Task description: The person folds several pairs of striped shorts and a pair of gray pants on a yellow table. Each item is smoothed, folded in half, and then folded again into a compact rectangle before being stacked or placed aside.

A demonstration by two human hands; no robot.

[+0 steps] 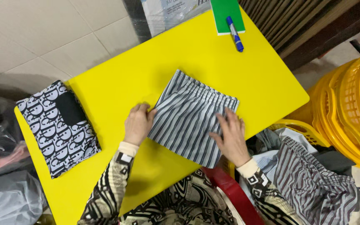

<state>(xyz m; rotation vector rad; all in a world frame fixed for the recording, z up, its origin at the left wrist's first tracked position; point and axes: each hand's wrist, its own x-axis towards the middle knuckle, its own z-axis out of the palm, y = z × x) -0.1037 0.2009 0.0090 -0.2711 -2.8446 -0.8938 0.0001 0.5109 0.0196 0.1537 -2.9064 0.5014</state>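
far left on the bright yellow plastic worktop (238,71): a folded black-and-white patterned cloth (59,127), well apart from both hands. left hand (138,124) lies flat, fingers loosely together, gripping nothing, fingertips touching the left edge of the folded grey-and-white striped fabric garment (190,118). the garment sits mid-worktop between the hands, long axis running from upper left to lower right, gathered band along the far edge. right hand (231,136) rests palm down with fingers spread on the garment's right part, pressing, not clasping. the right hand is the more fully on it. far edge: green notebook (226,14) with blue marker pen (234,34). right: yellow plastic baskets (351,108).
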